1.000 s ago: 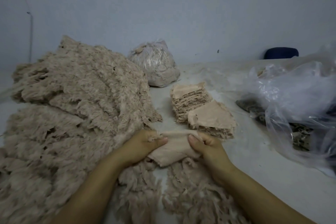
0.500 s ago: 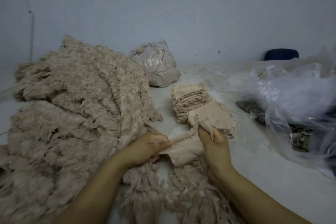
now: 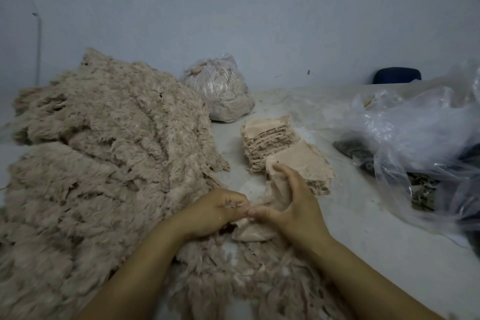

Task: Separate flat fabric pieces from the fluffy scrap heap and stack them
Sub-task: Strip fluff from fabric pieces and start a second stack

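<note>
Both hands are pinching one flat fabric piece [image 3: 255, 234], pale pink-beige and smooth: left hand [image 3: 215, 212] and right hand [image 3: 291, 205] have thumbs touching, just in front of the stack [image 3: 280, 148]. Fluffy scrap heap [image 3: 104, 163] sits left. Tied plastic bag [image 3: 220, 91] holds similar scraps.

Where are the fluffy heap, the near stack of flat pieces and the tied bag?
fluffy heap [image 3: 104, 150], head view, middle of its top.
near stack [image 3: 304, 161], head view, top piece.
tied bag [image 3: 220, 91], head view, front wall.
</note>
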Motion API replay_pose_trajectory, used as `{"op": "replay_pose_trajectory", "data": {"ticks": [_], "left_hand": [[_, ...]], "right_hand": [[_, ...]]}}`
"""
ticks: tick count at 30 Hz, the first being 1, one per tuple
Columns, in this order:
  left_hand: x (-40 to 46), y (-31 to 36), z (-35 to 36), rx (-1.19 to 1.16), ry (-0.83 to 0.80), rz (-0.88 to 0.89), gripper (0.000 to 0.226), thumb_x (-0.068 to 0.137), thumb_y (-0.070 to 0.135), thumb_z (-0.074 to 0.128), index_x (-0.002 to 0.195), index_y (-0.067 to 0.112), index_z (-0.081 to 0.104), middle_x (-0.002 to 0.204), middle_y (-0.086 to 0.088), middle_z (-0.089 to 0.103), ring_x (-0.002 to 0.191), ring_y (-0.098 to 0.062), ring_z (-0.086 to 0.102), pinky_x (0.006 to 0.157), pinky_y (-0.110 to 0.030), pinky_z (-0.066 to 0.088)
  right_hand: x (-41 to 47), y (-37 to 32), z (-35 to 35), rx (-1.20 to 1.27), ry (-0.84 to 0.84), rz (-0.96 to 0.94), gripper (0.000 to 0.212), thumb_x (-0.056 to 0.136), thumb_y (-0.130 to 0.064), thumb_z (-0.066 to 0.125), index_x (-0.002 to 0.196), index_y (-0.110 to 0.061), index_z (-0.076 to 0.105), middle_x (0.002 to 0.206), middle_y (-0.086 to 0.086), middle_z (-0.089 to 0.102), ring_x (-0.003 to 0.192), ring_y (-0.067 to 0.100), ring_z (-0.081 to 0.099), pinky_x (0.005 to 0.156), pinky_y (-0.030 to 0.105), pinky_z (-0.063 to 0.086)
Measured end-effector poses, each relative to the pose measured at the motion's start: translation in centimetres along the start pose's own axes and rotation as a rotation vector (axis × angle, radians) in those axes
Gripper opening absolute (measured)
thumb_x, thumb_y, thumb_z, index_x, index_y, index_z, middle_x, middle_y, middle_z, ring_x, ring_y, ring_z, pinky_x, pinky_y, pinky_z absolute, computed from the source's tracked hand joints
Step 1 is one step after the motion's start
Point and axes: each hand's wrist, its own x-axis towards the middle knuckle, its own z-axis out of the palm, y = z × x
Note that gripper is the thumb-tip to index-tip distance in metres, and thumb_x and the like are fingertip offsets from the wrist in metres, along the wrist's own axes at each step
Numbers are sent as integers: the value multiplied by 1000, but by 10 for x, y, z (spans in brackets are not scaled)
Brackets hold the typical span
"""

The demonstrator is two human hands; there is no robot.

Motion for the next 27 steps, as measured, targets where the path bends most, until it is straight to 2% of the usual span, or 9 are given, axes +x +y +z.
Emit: {"op": "replay_pose_trajectory", "data": {"ticks": [3,7,10,15,18,22,24,25,27], "left_hand": [[-1,4,0,-14,-39,14,43,94,15,56,54,32,57,49,15,42,50,3,37,54,-15,32],[-1,7,-1,-106,-38,-1,33,92,20,56,60,22,51,54,15,39,53,-1,36,54,-17,30],[-1,6,0,-178,-53,-7,34,92,13,53,59,20,49,52,17,40,51,2,35,53,-14,30],[-3,3,2,-314,-48,-32,28,85,24,50,59,15,46,48,11,43,44,-3,36,47,-18,30],[-6,-5,-3,-369,18,-56,27,86,23,48,63,9,43,47,10,41,43,-5,35,46,-20,28],[1,-6,4,-237,111,-39,29,87,38,54,66,18,49,59,15,47,54,-1,42,55,-17,34],[8,-4,15,-223,140,-55,19,85,49,61,87,30,59,81,20,61,76,3,58,70,-14,43],[10,-5,19,-252,147,-74,31,80,49,65,105,33,58,98,20,63,91,5,60,77,-13,45],[14,-4,28,-319,182,-76,52,75,41,75,119,22,55,97,11,65,85,2,63,72,-13,47]], "right_hand": [[2,2,-3,-7,-104,-100,33,57,-60,71,77,-36,60,101,-16,53,105,5,48,87,14,37],[1,3,-6,302,-367,-17,25,71,-42,71,89,-27,63,74,-8,63,71,10,59,68,26,46],[0,4,-3,360,-419,-13,8,86,-27,63,79,-24,64,66,-15,57,61,1,51,62,17,40],[5,4,3,171,-191,-24,35,95,-5,52,66,-26,53,60,-17,52,60,-6,46,62,11,35],[16,8,-13,225,48,65,36,94,-8,54,61,-20,46,57,-10,44,54,-2,39,57,19,33],[19,5,-10,313,154,114,37,97,-17,52,61,-17,44,53,-12,42,52,-1,36,51,16,32],[17,3,-1,296,157,118,35,98,-22,50,66,-9,45,59,-4,42,55,3,37,53,21,33],[16,3,2,286,138,108,34,98,-23,49,68,-6,45,61,-1,42,56,5,37,53,22,33],[16,3,2,276,133,94,33,98,-20,49,67,-9,46,60,-3,43,54,2,37,53,20,33]]}}
